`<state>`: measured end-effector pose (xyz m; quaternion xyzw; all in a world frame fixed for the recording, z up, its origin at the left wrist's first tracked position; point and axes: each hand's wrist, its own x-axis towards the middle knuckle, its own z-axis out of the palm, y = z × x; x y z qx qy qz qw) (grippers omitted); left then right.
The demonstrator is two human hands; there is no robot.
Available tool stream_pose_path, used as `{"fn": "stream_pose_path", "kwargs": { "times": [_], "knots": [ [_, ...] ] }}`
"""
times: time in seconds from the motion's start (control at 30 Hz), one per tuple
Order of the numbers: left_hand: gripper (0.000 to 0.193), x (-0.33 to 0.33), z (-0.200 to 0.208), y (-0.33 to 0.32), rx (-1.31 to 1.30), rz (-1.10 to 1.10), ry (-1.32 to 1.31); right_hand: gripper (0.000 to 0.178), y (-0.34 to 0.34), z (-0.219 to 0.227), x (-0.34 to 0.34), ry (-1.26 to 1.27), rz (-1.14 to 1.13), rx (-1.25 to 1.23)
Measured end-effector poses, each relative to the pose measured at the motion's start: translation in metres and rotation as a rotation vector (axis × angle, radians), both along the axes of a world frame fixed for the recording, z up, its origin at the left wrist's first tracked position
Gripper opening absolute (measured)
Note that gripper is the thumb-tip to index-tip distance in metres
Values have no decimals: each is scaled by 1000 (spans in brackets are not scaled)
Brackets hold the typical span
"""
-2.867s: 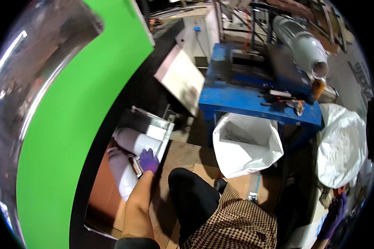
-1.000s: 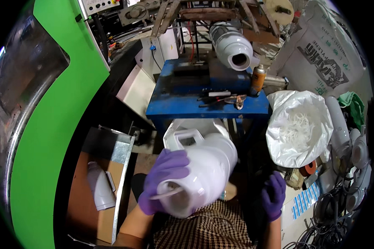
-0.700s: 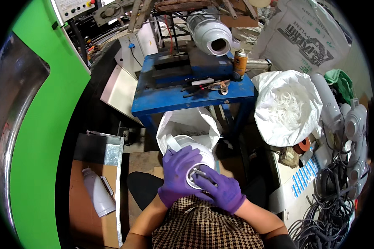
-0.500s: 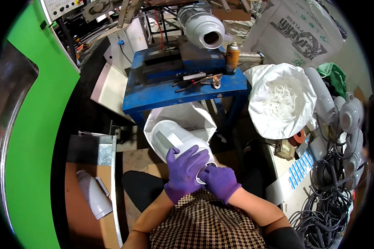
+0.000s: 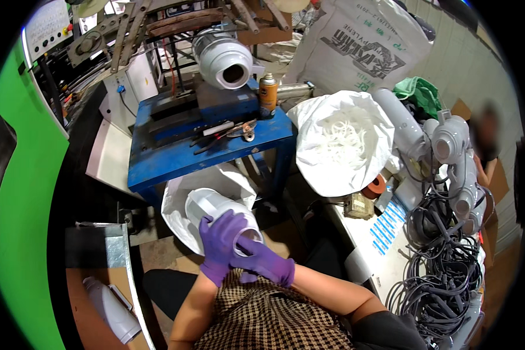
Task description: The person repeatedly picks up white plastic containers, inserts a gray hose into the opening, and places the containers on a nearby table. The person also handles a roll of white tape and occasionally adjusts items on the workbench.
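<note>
A white plastic jug body point(image 5: 206, 201) with a moulded handle lies tilted in front of me, its round open end towards me. My left hand point(image 5: 220, 242), in a purple glove, is closed on its near left side by the rim. At the open end, my right hand point(image 5: 267, 263), gloved alike, has its fingers at the lower rim beside the left hand, gripping there; its fingertips are partly hidden. Beneath and behind the jug body stands an open white sack point(image 5: 178, 192).
Ahead is a blue metal table point(image 5: 216, 154) bearing pliers point(image 5: 213, 142), a spray can point(image 5: 268, 96) and a glossy jug body point(image 5: 223, 58). At right are a sack of white plastic scraps point(image 5: 309, 169), tangled black cables point(image 5: 434, 280) and a person point(image 5: 487, 137). A jug body point(image 5: 112, 309) lies at lower left.
The view has turned right, so the surroundings sit further left and a person shows at right. My right hand has turned, its fingers now reaching across the rim towards the left hand.
</note>
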<state>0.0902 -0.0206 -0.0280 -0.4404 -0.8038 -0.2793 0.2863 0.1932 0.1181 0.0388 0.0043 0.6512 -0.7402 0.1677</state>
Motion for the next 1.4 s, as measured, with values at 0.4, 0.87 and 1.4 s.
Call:
{"fn": "stream_pose_path", "kwargs": {
  "times": [0.4, 0.87, 1.4],
  "knots": [
    [80, -14, 39, -74, 363, 113, -66, 33, 270, 8, -82, 519, -708, 1188],
    [74, 23, 50, -63, 280, 84, -117, 13, 393, -39, -130, 178, -740, 1555],
    [74, 9, 73, -46, 67, -67, -233, 36, 42, 38, 11, 766, -101, 191]
  ]
}}
